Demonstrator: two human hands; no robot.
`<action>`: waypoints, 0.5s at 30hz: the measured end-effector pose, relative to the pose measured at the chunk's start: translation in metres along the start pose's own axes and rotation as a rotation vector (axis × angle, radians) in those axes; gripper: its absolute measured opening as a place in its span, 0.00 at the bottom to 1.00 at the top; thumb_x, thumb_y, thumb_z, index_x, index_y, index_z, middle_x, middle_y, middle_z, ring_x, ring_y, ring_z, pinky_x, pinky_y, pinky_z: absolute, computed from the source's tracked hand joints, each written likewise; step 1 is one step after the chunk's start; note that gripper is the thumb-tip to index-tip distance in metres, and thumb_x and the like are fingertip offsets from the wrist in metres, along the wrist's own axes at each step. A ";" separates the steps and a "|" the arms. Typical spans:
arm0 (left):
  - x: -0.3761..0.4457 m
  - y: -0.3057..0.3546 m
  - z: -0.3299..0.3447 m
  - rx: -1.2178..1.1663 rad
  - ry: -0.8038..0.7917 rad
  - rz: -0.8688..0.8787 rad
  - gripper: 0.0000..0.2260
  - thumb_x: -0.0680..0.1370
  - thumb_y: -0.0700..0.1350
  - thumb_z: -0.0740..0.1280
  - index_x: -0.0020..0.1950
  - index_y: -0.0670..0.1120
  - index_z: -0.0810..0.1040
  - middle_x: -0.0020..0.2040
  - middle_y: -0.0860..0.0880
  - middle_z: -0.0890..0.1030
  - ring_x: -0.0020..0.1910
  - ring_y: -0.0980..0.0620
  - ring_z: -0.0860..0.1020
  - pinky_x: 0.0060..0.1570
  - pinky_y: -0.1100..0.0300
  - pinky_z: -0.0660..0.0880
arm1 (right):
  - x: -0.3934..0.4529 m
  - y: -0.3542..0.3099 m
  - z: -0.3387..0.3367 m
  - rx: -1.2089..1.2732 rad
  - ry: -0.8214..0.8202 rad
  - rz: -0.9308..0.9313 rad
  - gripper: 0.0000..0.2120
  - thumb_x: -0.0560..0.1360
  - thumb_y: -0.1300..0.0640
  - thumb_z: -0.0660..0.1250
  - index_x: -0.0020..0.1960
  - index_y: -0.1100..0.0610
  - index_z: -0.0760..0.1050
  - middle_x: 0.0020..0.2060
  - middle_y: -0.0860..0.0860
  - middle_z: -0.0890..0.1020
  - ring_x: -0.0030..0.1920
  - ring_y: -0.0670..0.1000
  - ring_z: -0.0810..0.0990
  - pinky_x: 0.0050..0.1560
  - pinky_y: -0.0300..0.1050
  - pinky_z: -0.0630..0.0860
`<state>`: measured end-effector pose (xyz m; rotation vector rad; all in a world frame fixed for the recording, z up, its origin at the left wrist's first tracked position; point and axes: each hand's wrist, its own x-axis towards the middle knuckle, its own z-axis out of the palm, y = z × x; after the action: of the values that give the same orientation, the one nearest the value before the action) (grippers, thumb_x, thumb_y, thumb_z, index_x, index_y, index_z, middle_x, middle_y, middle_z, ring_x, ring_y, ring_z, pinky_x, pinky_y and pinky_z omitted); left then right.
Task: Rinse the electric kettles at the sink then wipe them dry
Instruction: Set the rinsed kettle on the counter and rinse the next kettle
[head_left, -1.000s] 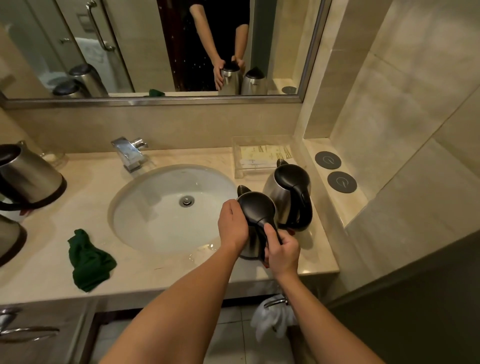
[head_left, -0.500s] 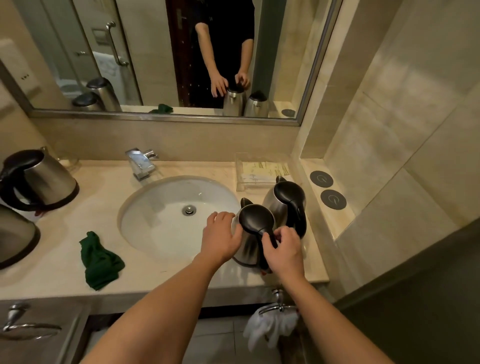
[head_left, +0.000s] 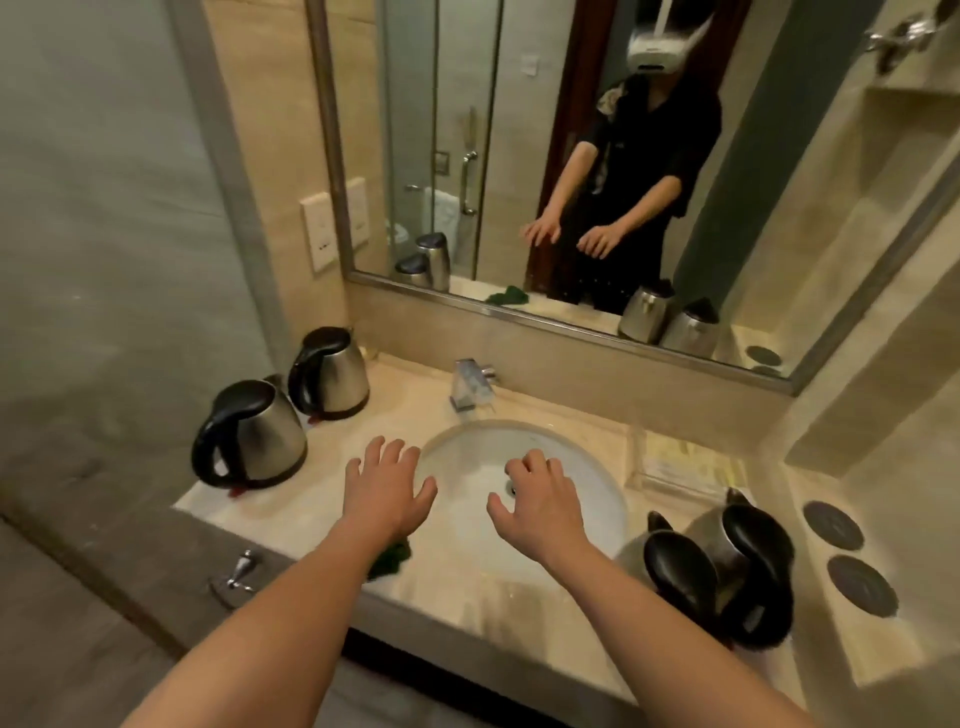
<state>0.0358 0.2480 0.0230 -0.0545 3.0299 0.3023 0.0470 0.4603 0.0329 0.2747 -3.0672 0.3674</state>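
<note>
Both hands empty over sink; left hand fingers spread, right hand loosely curled; two kettles left of sink, two right; cloth under left wrist; reach left kettle by handle, lift upright.

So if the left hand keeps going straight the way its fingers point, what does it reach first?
Probably bare countertop, then the faucet against the back wall. The left hand points up-frame past the sink's left rim; the kettles sit further left. Height is unclear.
</note>
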 end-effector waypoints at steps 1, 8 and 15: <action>0.001 -0.025 -0.007 0.000 0.001 -0.045 0.27 0.86 0.61 0.54 0.83 0.51 0.63 0.85 0.48 0.60 0.85 0.43 0.52 0.79 0.40 0.56 | 0.013 -0.020 0.004 0.001 -0.014 -0.031 0.21 0.79 0.42 0.60 0.64 0.55 0.72 0.59 0.51 0.73 0.59 0.57 0.70 0.56 0.51 0.71; 0.012 -0.197 -0.023 -0.038 0.037 -0.311 0.25 0.84 0.61 0.56 0.78 0.49 0.69 0.79 0.47 0.68 0.81 0.43 0.59 0.77 0.41 0.61 | 0.095 -0.149 0.049 0.074 -0.127 -0.152 0.24 0.79 0.39 0.58 0.67 0.54 0.70 0.63 0.52 0.71 0.63 0.56 0.69 0.61 0.53 0.72; 0.040 -0.280 -0.024 -0.054 0.020 -0.418 0.22 0.83 0.60 0.59 0.71 0.48 0.71 0.72 0.46 0.72 0.75 0.44 0.65 0.69 0.45 0.67 | 0.143 -0.250 0.098 0.157 -0.179 -0.192 0.25 0.79 0.38 0.58 0.66 0.54 0.71 0.63 0.52 0.72 0.63 0.56 0.70 0.60 0.54 0.74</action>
<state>0.0065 -0.0318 -0.0120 -0.6845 2.9289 0.3435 -0.0506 0.1738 0.0044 0.6359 -3.1495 0.6043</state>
